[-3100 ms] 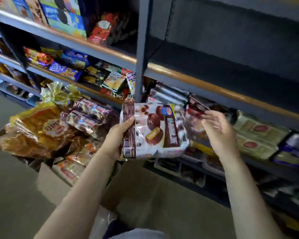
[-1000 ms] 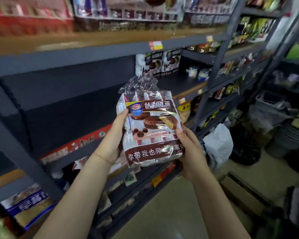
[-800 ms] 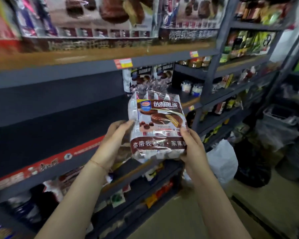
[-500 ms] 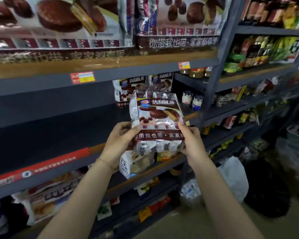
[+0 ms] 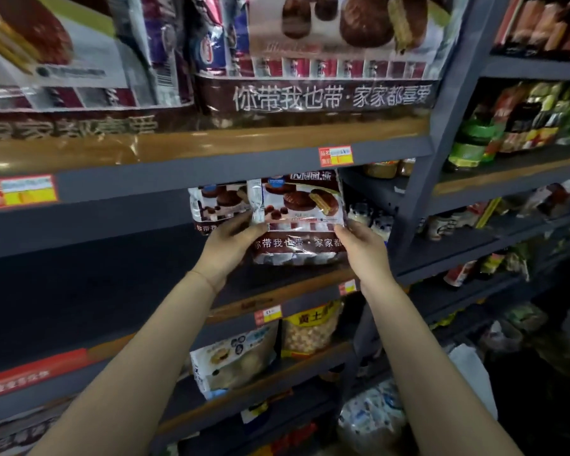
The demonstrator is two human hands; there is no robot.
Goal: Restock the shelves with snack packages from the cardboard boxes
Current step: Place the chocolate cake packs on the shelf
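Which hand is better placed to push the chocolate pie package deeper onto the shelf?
Probably the right hand: it grips the chocolate pie package at its free edge, while the left hand sits between it and the neighbouring package.

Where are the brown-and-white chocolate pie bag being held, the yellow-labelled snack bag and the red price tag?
brown-and-white chocolate pie bag [image 5: 301,218], head view, front panel.
yellow-labelled snack bag [image 5: 310,330], head view, middle.
red price tag [image 5: 335,156], head view, centre.

The snack package [image 5: 301,218] is white and dark brown, printed with chocolate-coated pies and white lettering on a brown band. The shelves [image 5: 211,169] are dark grey with tan wooden boards. Price tags [image 5: 335,156] are red with yellow and pale blue. A bag below [image 5: 310,329] is yellow.
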